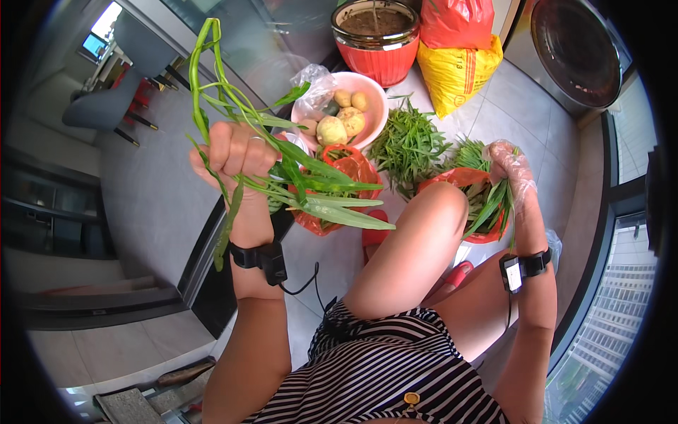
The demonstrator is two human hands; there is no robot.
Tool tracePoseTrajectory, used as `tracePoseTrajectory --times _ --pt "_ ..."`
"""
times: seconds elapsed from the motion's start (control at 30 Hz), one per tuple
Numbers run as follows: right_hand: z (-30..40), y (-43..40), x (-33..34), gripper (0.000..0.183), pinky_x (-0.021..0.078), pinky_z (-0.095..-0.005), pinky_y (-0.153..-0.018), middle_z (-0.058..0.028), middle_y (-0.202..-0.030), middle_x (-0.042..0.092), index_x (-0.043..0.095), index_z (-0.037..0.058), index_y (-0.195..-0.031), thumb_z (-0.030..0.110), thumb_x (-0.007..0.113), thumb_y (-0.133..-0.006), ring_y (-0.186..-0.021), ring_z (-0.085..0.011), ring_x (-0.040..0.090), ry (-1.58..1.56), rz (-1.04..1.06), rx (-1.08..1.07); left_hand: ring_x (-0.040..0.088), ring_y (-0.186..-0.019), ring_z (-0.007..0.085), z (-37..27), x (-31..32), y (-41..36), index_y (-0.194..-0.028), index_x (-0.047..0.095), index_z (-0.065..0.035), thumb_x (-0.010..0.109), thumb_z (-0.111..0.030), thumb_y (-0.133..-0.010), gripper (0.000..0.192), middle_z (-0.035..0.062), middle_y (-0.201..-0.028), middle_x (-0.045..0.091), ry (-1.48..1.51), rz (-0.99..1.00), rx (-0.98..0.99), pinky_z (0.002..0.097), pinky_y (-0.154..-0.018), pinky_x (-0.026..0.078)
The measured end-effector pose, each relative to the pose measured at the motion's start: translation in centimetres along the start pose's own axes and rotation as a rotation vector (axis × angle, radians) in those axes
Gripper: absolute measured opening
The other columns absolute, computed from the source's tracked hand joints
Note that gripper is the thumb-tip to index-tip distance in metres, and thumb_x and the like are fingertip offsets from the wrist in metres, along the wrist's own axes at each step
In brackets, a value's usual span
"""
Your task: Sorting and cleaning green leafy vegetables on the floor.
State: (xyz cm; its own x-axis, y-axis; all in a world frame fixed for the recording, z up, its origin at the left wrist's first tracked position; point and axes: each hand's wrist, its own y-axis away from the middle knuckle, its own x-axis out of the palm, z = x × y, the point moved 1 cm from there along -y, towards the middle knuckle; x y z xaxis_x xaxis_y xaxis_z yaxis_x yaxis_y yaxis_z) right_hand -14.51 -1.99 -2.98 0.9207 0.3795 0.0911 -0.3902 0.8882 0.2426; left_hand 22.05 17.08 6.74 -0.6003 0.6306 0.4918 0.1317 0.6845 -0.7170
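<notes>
My left hand (238,153), bare and wearing a ring, is closed around long green leafy stems (318,209), raised at the left. A thin clear plastic glove covers my right hand (511,164), which grips a few narrow green leaves (490,208) above a red plastic bag (495,233) of greens. Another red plastic bag (365,169) with greens inside lies below the stems in my left hand. Between the bags and slightly beyond them, a pile of leafy greens (410,140) rests on the floor.
Behind the bags stands a pink-white basin (381,114) with potatoes (332,131) and a clear bag. Farther back are a red plant pot (376,61) and a yellow sack (461,74) under a red bag. A glass door is at the left, a window at the right.
</notes>
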Motion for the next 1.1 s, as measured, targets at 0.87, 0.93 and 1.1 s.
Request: tracePoseTrajectory --times 0.87,0.93,1.1 --pt "0.3 6.4 18.1 0.007 0.0434 -0.0234 -0.065 0.0026 -0.077 0.058 0.064 0.0023 -0.091 0.004 0.060 -0.086 -0.072 -0.0056 0.050 0.036 0.532 -0.132 0.035 -0.058 0.0123 11.0 -0.6 1.7 -0.068 0.043 -0.0073 0.048 -0.023 -0.072 0.017 0.0002 -0.056 0.037 -0.048 -0.505 -0.155 0.0242 -0.055 0.030" --pt "0.2 6.8 18.5 0.008 0.0421 -0.0225 -0.059 0.0019 -0.073 0.058 0.065 0.0019 -0.091 0.006 0.061 -0.086 -0.066 -0.0057 0.050 0.041 0.496 -0.149 0.036 -0.059 0.0122 11.3 -0.5 1.8 -0.068 0.042 -0.0070 0.047 -0.022 -0.073 0.016 0.0013 -0.059 0.038 -0.188 -0.499 -0.157 0.0240 -0.055 0.030" --pt "0.2 7.5 19.2 0.005 0.0438 -0.0237 -0.066 0.0005 -0.077 0.058 0.062 -0.0009 -0.088 0.000 0.058 -0.084 -0.073 -0.0063 0.050 -0.075 0.446 -0.159 0.037 -0.061 0.0122 11.6 -0.1 1.9 -0.070 0.043 -0.0064 0.046 -0.021 -0.073 0.015 0.0028 -0.063 0.041 -0.204 -0.555 -0.165 0.0246 -0.059 0.031"
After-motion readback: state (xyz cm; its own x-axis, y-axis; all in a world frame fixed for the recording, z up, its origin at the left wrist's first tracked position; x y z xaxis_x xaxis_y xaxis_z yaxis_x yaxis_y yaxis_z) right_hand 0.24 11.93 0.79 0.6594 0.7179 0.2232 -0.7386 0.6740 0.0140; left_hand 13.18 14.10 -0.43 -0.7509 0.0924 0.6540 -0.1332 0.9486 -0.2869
